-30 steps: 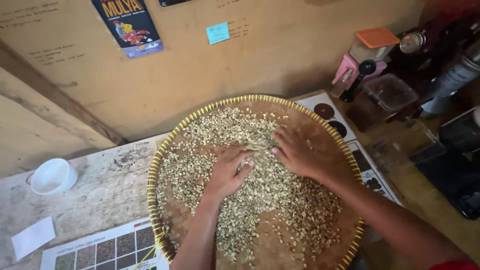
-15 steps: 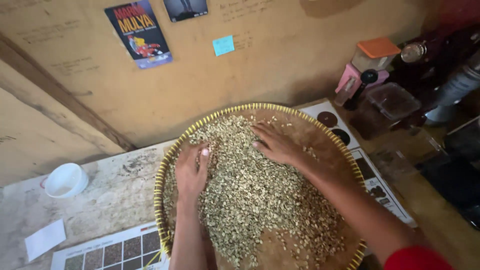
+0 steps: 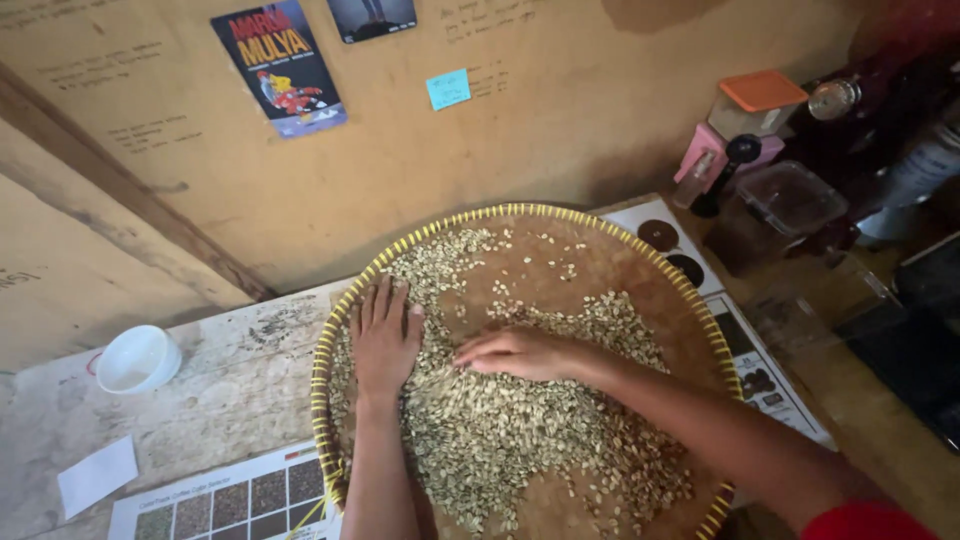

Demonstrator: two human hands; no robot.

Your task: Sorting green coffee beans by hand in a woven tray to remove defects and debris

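A round woven tray [image 3: 520, 212] with a yellow rim lies on the table, covered with pale green coffee beans [image 3: 510, 420]. My left hand [image 3: 383, 340] rests flat on the beans at the tray's left side, fingers spread and pointing to the far rim. My right hand [image 3: 520, 352] lies across the middle of the tray, palm down, fingers pointing left, touching the bean pile. The far part of the tray shows bare weave with a few scattered beans. Neither hand holds anything.
A white bowl [image 3: 138, 358] sits on the wooden table at left, with a white card [image 3: 96, 474] and a printed colour chart [image 3: 232, 500] nearer me. Another chart [image 3: 668, 240] lies right of the tray. Plastic containers [image 3: 790, 198] and dark equipment stand at right. A board wall is behind.
My right hand swept from the far rim back to the tray's middle, dragging beans toward me and baring the far weave. My left hand flattened and spread its fingers at the left side.
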